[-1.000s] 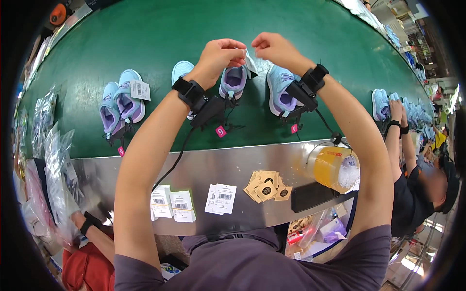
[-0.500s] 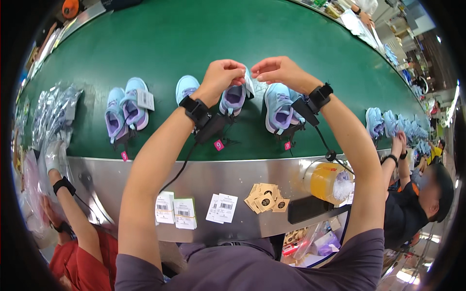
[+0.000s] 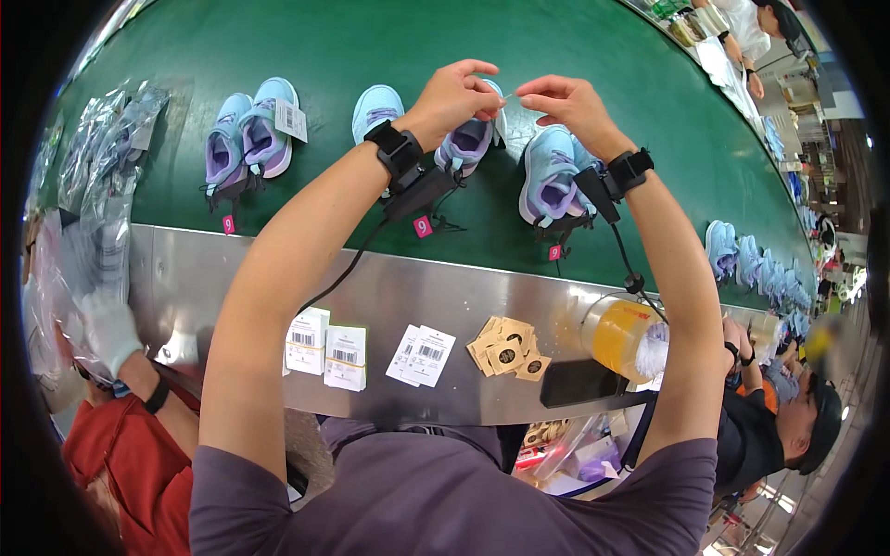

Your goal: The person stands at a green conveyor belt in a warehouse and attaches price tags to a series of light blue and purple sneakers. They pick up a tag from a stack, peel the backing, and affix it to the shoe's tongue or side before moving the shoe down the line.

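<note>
Over a middle pair of light blue and lilac sneakers, my left hand is closed in a pinch. My right hand is just to its right, thumb and fingers also pinched. A thin, pale tag string shows between the two sets of fingertips. Behind the left fingers, a white hang tag shows in part at the shoe's side. Below my right hand stands another sneaker pair, partly covered by my wrist strap. On the left, a third pair carries a barcode tag.
On the metal ledge lie stacks of white barcode tags, brown paper cards, a black phone and a yellow-labelled tub. Plastic-bagged items are at left, by a gloved co-worker. Another person works at right beside more sneakers.
Both my hands have moved a little up and right in the picture, staying close together, while the view has shifted. The co-worker's gloved hand at left has moved lower. The right-hand co-worker's hands moved down.
</note>
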Demonstrator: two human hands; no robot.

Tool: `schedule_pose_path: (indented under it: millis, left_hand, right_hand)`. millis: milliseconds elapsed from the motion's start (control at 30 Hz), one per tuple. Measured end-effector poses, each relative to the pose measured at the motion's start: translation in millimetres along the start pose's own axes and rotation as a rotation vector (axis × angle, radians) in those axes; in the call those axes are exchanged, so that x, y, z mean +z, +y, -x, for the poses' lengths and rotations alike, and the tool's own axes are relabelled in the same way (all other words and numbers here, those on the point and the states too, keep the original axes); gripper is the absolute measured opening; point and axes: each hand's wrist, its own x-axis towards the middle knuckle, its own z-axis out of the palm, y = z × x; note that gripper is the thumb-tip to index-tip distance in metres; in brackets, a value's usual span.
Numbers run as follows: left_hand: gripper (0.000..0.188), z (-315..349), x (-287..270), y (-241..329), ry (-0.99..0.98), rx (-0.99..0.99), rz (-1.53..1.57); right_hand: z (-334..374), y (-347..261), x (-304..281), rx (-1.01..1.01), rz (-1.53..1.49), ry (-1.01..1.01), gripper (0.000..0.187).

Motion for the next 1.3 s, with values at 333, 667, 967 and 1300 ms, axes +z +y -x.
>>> schedule_pose_path:
  millis: [333, 667, 967, 1300]
  left_hand:
    - [0.062, 3.5, -8.8, 9.6, -0.015, -0.028, -0.035]
    - [0.051, 5.2, -19.7, 11.5, -0.004, -0.063, -0.063]
    - [0.042, 6.7, -36.4, 3.1, -0.048, -0.024, 0.000]
    - [0.043, 10.1, -48.8, 6.3, -0.054, 0.003, -0.105]
  right_hand:
    - [-13.2, 7.2, 15.2, -0.009, -0.165, -0.034, 0.018]
    - [-18.6, 6.0, 30.3, 0.011, -0.263, -0.093, 0.015]
    - [-26.1, 9.8, 40.5, 0.001, -0.424, -0.096, 0.020]
    - [-28.3, -0.2, 54.2, -0.008, -0.293, -0.067, 0.020]
